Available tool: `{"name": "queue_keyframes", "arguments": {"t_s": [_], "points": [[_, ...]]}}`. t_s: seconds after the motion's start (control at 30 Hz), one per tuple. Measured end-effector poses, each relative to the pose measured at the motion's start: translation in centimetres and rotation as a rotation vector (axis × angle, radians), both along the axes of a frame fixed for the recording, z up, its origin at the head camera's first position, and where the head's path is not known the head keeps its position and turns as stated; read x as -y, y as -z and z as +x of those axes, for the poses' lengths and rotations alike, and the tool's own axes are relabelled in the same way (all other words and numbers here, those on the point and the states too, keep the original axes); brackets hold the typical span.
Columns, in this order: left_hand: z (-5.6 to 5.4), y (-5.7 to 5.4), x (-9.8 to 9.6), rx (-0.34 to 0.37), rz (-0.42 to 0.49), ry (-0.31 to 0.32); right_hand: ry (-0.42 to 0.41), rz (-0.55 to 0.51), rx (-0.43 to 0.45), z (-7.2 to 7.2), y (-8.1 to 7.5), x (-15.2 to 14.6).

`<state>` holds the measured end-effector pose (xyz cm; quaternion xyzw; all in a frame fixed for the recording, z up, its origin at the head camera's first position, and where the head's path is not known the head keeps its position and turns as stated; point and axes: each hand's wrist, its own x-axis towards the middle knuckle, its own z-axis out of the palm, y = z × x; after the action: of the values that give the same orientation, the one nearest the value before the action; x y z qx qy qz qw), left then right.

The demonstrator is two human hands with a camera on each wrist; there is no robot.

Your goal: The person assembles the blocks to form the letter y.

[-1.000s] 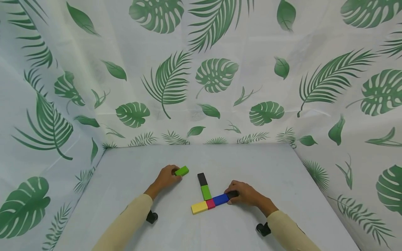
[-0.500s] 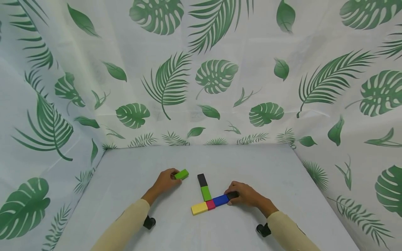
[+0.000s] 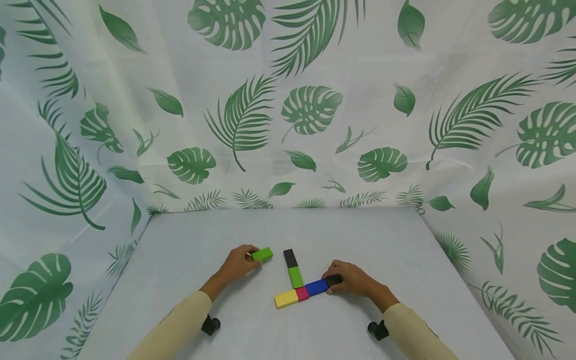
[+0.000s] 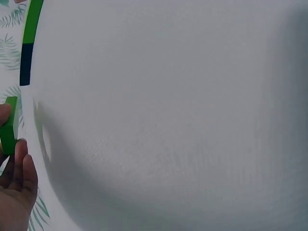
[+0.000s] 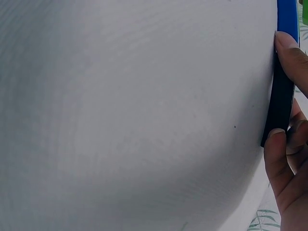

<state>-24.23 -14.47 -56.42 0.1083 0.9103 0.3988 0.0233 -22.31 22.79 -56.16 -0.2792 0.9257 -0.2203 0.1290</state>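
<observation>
My left hand [image 3: 238,262] pinches a green block [image 3: 262,254] between thumb and fingers, over the left-middle of the table; the left wrist view shows the same green block [image 4: 9,127] at its edge. My right hand [image 3: 353,277] grips a black block [image 3: 334,280] at the right end of a row. In that row a blue block [image 3: 317,287], a small red block [image 3: 302,293] and a yellow block [image 3: 286,299] lie end to end. From the red block's far side a second green block [image 3: 295,277] runs away, with another black block [image 3: 290,258] at its tip.
The white table [image 3: 252,325] meets a leaf-printed cloth backdrop [image 3: 310,165] at its back and sides. A black wrist camera mount [image 3: 211,325] hangs below the left wrist, another mount [image 3: 378,330] below the right.
The left hand has dropped slightly toward the table's near side with its green block, which has turned a little. The right hand and the joined blocks have stayed where they were.
</observation>
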Motion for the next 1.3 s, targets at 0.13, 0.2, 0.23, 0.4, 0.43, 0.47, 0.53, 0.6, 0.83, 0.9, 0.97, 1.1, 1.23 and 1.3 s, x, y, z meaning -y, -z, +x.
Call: {"name": "queue_keyframes", "arguments": {"t_s": [0.13,0.2,0.23,0.4,0.43,0.47,0.53,0.6,0.83,0.9,0.97,1.1,1.23,1.3], "points": [[0.3,0.0,-0.1,0.019,0.003,0.005,-0.003,0.001,0.002,-0.1,0.1,0.0],[0.4,0.1,0.0,0.031,0.006,0.009,-0.001,0.003,0.003,0.0,0.1,0.0],[0.5,0.2,0.0,0.035,0.011,0.010,0.002,0.005,0.003,0.0,0.1,0.0],[1.1,0.2,0.1,0.024,0.020,0.017,0.010,0.012,-0.003,0.0,0.1,0.1],[1.3,0.2,0.1,0.021,0.018,0.017,0.011,0.013,-0.003,0.0,0.1,0.1],[1.5,0.2,0.2,0.014,0.013,0.018,0.011,0.012,-0.003,0.1,0.1,0.1],[1.8,0.2,0.2,0.005,0.007,0.023,0.013,0.009,0.000,0.1,0.1,0.1],[2.1,0.1,0.3,0.002,0.003,0.024,0.018,0.006,0.005,0.1,0.0,0.2],[2.9,0.2,0.4,0.017,0.014,0.025,0.023,0.010,0.007,0.2,-0.2,0.2],[3.1,0.2,0.4,0.018,0.024,0.033,0.020,0.007,0.011,0.2,-0.1,0.1],[3.3,0.3,0.4,0.016,0.038,0.042,0.017,0.004,0.015,0.1,-0.1,0.1],[3.7,0.4,0.3,0.013,0.052,0.050,0.008,-0.002,0.014,0.1,0.0,0.0],[4.0,0.3,0.1,0.006,0.046,0.051,-0.004,-0.001,0.003,0.1,0.0,-0.1],[4.3,0.2,0.0,0.006,0.042,0.052,-0.006,-0.001,0.003,0.0,-0.1,0.0]]}}
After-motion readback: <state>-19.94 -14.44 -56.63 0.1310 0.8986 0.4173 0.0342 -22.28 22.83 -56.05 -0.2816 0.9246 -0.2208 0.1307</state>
